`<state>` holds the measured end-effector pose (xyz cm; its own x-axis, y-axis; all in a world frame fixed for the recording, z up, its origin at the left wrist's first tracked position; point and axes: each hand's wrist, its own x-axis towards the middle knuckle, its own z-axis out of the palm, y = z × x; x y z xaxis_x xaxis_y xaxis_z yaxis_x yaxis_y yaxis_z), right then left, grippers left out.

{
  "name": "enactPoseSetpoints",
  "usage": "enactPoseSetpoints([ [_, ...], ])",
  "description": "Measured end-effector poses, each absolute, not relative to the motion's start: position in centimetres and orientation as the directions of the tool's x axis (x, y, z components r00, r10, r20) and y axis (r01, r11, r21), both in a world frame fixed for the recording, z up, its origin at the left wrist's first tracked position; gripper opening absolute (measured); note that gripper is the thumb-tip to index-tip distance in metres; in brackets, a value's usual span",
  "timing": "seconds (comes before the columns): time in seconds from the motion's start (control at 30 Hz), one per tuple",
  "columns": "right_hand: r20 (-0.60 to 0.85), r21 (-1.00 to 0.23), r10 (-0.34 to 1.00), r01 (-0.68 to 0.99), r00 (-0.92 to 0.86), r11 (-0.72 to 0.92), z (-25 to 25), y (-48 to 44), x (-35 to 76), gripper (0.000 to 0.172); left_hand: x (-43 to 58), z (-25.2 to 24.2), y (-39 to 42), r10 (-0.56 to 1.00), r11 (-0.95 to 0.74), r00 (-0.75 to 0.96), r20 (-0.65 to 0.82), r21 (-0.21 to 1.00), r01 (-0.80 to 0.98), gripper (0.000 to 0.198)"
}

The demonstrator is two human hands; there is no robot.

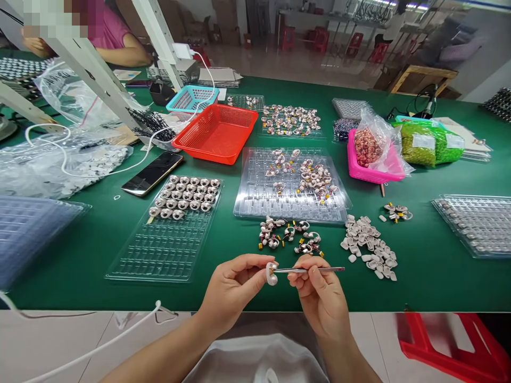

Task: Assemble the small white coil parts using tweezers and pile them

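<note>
Left hand (231, 290): thumb and fingertips pinched shut on a small white shell (272, 274), held above the near edge of the green table (431, 266)
Right hand (319, 298): fingers closed around slim tweezers (327, 269) — tips touching the shell
Done, as I judge it: only the far rows of the clear tray (159, 250) hold finished pieces (186, 197)
Left: most pockets empty — loose shells (369, 247) and wired parts (289, 236) lie just beyond the hands

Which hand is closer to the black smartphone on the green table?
Left. The left hand lies nearer the camera, right of the black smartphone; the right hand is farther right.
</note>
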<state>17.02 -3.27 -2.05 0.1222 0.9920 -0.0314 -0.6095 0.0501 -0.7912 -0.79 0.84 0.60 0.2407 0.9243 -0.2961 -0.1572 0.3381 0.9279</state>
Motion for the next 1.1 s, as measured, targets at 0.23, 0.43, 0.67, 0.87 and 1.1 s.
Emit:
enactPoseSetpoints([
  [0.23,0.327,-0.89,0.944,-0.32,0.051,0.326,-2.6,-4.5,18.2,0.023,-1.0,0.6,1.1,0.853,0.479,0.329,-0.404,0.858,-0.188,0.025],
  [0.43,0.383,-0.913,0.924,-0.157,-0.011,0.377,-1.9,-4.9,19.2,0.032,-0.6,1.6,1.0,0.877,0.452,0.252,-0.41,0.88,-0.145,0.025],
  [0.67,0.309,-0.943,0.95,-0.147,-0.044,0.3,-0.6,-4.3,19.6,0.03,-0.7,2.0,0.9,0.862,0.472,0.278,-0.423,0.87,-0.14,0.024],
  [0.87,0.278,-0.929,0.958,-0.272,-0.07,0.25,-0.5,-3.5,19.8,0.024,-1.3,1.3,1.0,0.828,0.499,0.381,-0.411,0.85,-0.168,0.022],
  [1.1,0.283,-0.944,0.95,-0.214,-0.133,0.252,-0.5,-3.4,20.6,0.024,-1.4,0.5,1.4,0.751,0.598,0.477,-0.457,0.777,-0.197,0.019],
])
